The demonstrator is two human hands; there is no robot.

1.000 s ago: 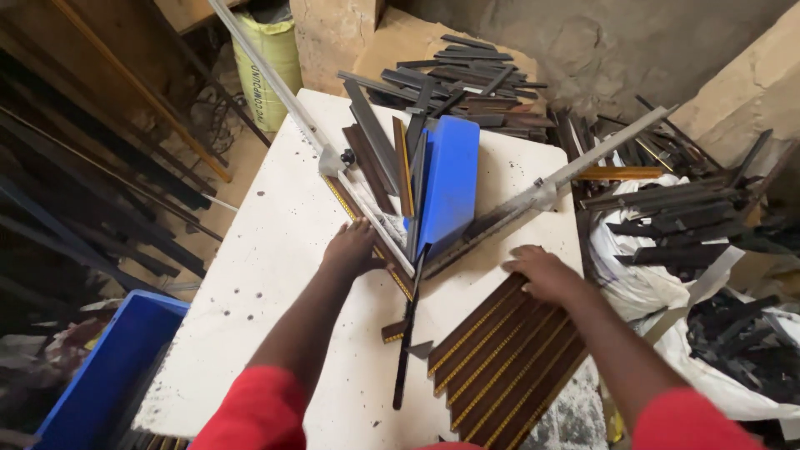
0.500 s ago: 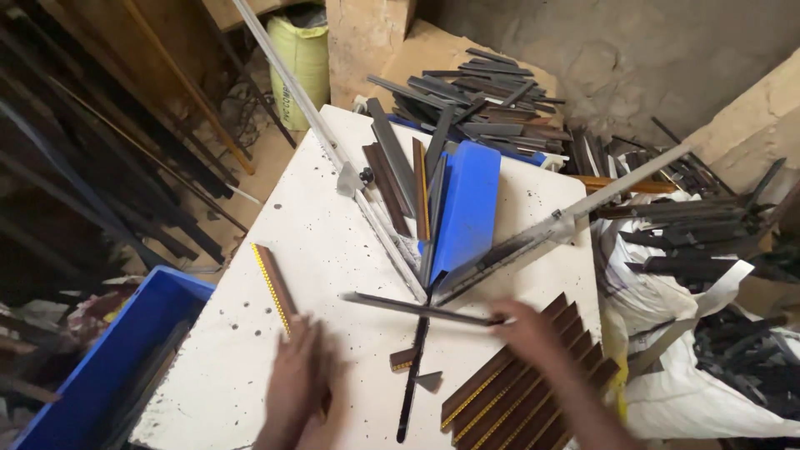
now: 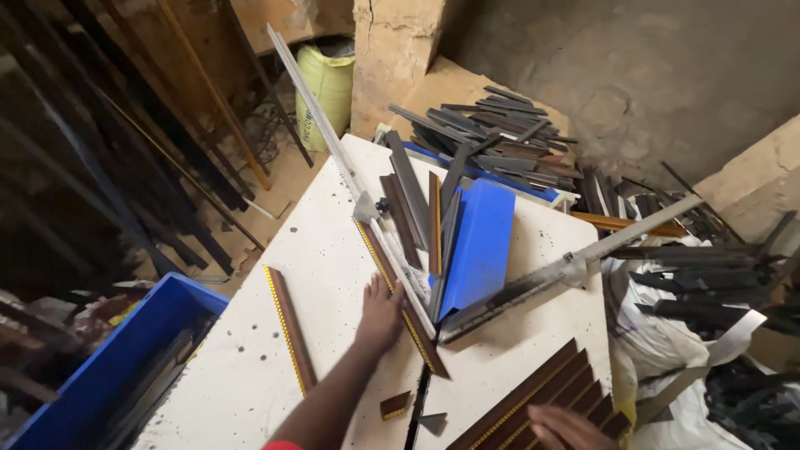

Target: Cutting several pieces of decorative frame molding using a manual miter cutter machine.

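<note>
Right hand [image 3: 567,427] at the near edge of the white worktop [image 3: 333,258], fingers flat on the stack of brown strips [image 3: 542,400]; mostly cut off by the frame, so cannot tell whether the grip is clamped on anything. Small brown offcut [image 3: 395,405] just left of that stack, a thin dark rod [image 3: 414,412] beside it. Left hand [image 3: 379,315] further in, palm down, fingers spread and apart, resting against a long brown strip with a yellow edge [image 3: 404,304], clamped on nothing. Second yellow-edged brown strip [image 3: 290,327] lying alone, left of the left hand, well apart from it. Beyond the left hand: two metal rails [image 3: 533,283] meeting in a V, holding upright dark and brown strips and a blue panel [image 3: 479,246]. Blue bin [image 3: 108,367] off the worktop's left edge. Heap of dark strips [image 3: 492,133] at the far end. Yellow-green sack [image 3: 325,83] on the floor beyond.
</note>
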